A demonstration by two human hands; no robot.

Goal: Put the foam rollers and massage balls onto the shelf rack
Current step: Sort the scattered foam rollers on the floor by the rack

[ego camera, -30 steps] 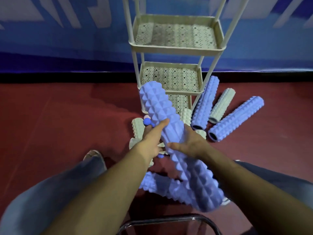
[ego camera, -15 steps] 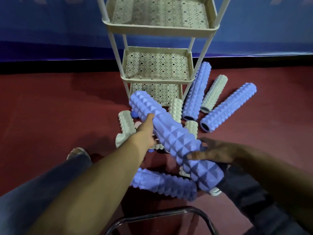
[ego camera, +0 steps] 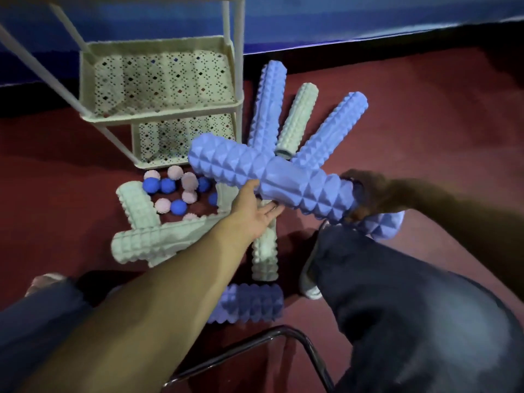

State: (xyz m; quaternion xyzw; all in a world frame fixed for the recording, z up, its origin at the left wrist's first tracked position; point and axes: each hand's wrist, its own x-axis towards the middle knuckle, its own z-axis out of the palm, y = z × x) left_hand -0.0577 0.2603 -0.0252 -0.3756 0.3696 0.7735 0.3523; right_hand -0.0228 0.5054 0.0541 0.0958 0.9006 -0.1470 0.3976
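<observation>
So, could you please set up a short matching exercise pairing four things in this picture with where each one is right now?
Things:
1. large lavender knobbed foam roller
2. small blue and pink massage balls
3. cream perforated plastic shelf rack
4. short lavender ridged foam roller

Places:
A. standing against the blue wall
B. lying on the floor nearest the chair frame
C. held off the floor between both hands
D. clustered on the floor just before the rack

Pairs: 1-C, 2-D, 3-A, 4-B

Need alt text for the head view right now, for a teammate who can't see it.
A person holds a long purple foam roller off the floor: right hand grips one end, left hand supports it underneath. The cream shelf rack stands empty; other rollers and massage balls lie on the red floor.
</observation>
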